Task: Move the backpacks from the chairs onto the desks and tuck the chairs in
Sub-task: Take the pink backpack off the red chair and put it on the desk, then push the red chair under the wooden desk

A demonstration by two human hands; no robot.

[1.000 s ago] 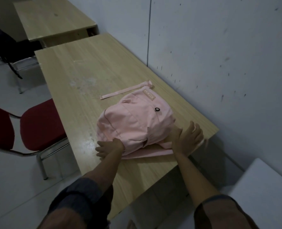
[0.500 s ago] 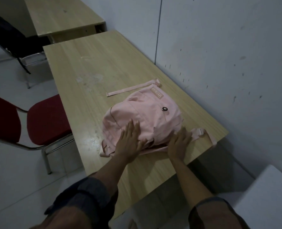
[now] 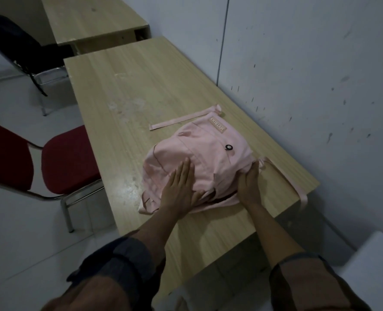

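Observation:
A pink backpack (image 3: 210, 153) lies flat on the near wooden desk (image 3: 127, 90), close to the wall. One strap stretches left across the desk and another hangs over the desk's right edge. My left hand (image 3: 181, 189) rests flat on the bag's near side, fingers spread. My right hand (image 3: 249, 185) is curled on the bag's right near edge beside a strap. A red chair (image 3: 67, 160) stands pulled out at the desk's left side, its seat bare.
A second wooden desk (image 3: 92, 19) stands beyond the first. A dark chair (image 3: 49, 75) with a dark backpack (image 3: 9, 41) on it sits at the far left. The grey wall (image 3: 309, 63) runs along the right. A white surface (image 3: 372, 265) is at the lower right.
My left hand has come up from the bag's near edge and lies flat on top of it. My right hand has shifted left onto the bag's edge.

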